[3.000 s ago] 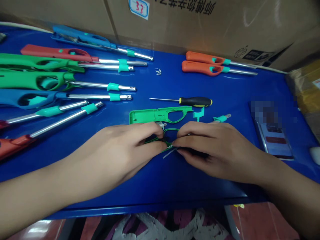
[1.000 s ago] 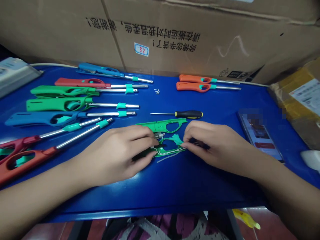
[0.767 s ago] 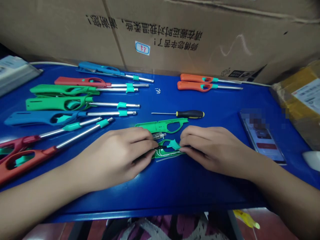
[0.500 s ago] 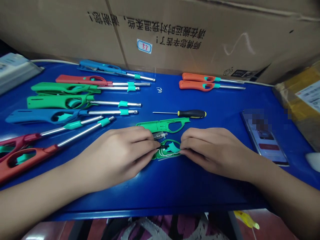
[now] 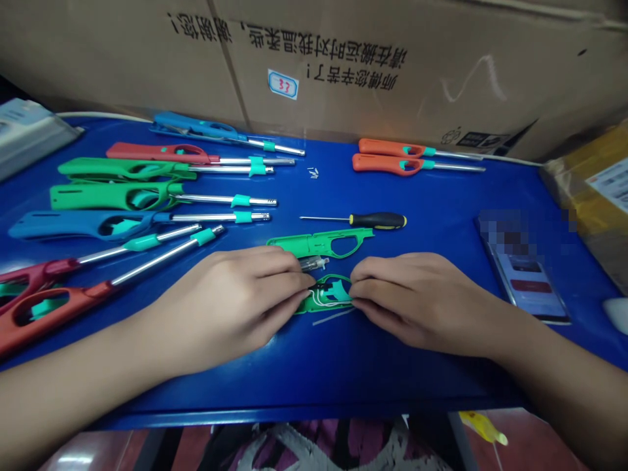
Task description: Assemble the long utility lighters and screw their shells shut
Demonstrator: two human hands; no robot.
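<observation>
An opened green lighter half-shell [image 5: 328, 297] with white wires and a teal trigger piece lies on the blue table [image 5: 343, 366] between my hands. My left hand [image 5: 235, 304] pinches its left end, fingers closed. My right hand [image 5: 417, 301] pinches its right end at the teal trigger, fingers closed. The matching green cover half [image 5: 321, 242] lies just behind, with a small clear part beside it. A black-handled screwdriver [image 5: 367, 220] lies farther back.
Several long-nosed lighters in green, blue and red [image 5: 137, 196] lie at the left. Two orange lighters [image 5: 412, 157] lie at the back right. A phone [image 5: 527, 275] rests at the right. Cardboard boxes [image 5: 343, 65] wall the back. Tiny screws [image 5: 313, 173] lie mid-table.
My right hand fetched the teal trigger piece and brought it onto the green half-shell. Both hands have closed in slightly on the shell. The view has tilted up a little.
</observation>
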